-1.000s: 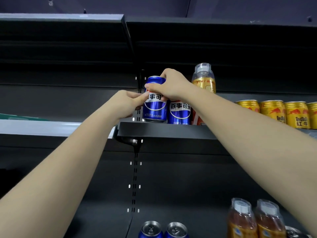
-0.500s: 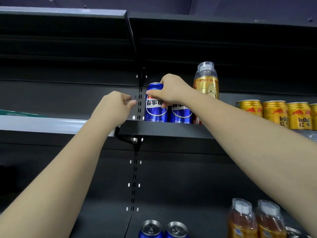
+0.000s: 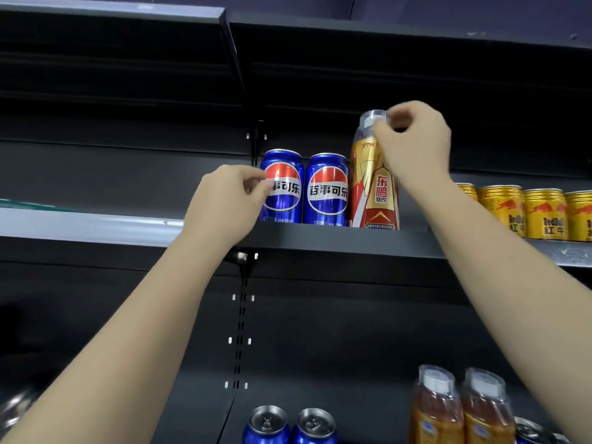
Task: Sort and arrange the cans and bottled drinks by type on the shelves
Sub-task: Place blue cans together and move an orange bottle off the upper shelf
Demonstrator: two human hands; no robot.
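Two blue Pepsi cans stand upright side by side at the left end of the dark upper shelf (image 3: 336, 238), the left can (image 3: 283, 187) and the right can (image 3: 326, 190) touching or very nearly so, labels facing out. Just right of them stands a tall gold and red Dongpeng drink bottle (image 3: 373, 187) with a clear cap, upright and close against the right can.

The right hand (image 3: 416, 142) is up at the top of that bottle, fingers curled in loosely, with the thumb and fingertips at the cap; the motion blur there keeps me from telling whether it really grips the cap or only touches it. The left hand (image 3: 227, 203) sits at the front edge of the shelf, just left of the left can, fingers curled into a loose fist with the thumb and forefinger pinched near the can's label. It seems to hold nothing, though whether the fingertips touch the can I cannot tell.

Further right on the same level, a row of gold Red Bull cans (image 3: 541, 214) stands upright, well apart from the bottle.

On the lower shelf, two more blue cans (image 3: 288, 426) show their silver tops, and to their right stand two amber drink bottles (image 3: 461, 408) with clear caps, side by side.
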